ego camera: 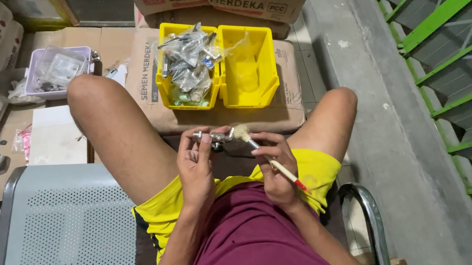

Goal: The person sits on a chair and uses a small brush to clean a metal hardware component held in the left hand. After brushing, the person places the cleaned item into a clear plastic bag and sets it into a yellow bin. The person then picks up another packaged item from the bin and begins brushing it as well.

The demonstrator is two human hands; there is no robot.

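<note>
My left hand (196,163) grips a small chrome tap fitting (213,136) held level between my knees. A small paintbrush (263,154) with a pale wooden handle, red tip and light bristles is pinched in my right hand (276,167). Its bristles touch the right end of the fitting. Both hands hover over my lap, above yellow shorts and a maroon shirt.
Two yellow bins sit ahead on cement sacks: the left bin (163,75) holds several bagged metal parts, the right bin (267,55) a clear bag. A lilac tray (32,80) lies at the left. I sit on a grey perforated metal bench (61,234). A green grille (453,31) runs along the right.
</note>
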